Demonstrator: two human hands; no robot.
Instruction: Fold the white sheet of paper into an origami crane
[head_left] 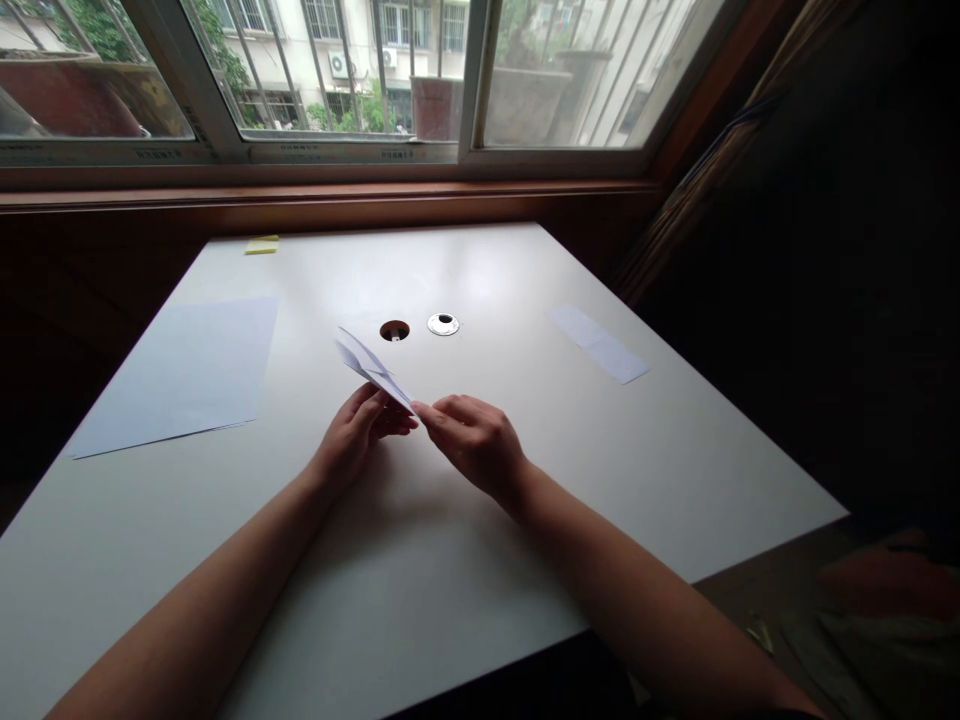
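Observation:
Between my two hands, above the middle of the white table (480, 520), is a folded piece of white paper (379, 372). It is tilted, and its layers spread apart at the upper left end. My left hand (360, 425) grips it from the left and below, with some fingers hidden behind it. At its lower right end, my right hand (476, 435) pinches the paper between thumb and fingers. Flat on the left of the table lie large white sheets (180, 370). A narrow strip of creased paper (600, 345) rests on the right side.
A round hole (394, 331) is cut in the tabletop beyond my hands, with its cover ring (443, 324) beside it. A small yellow item (262, 245) sits near the far left edge. Behind the table is a barred window (337, 80); a dark curtain (720, 170) hangs at right.

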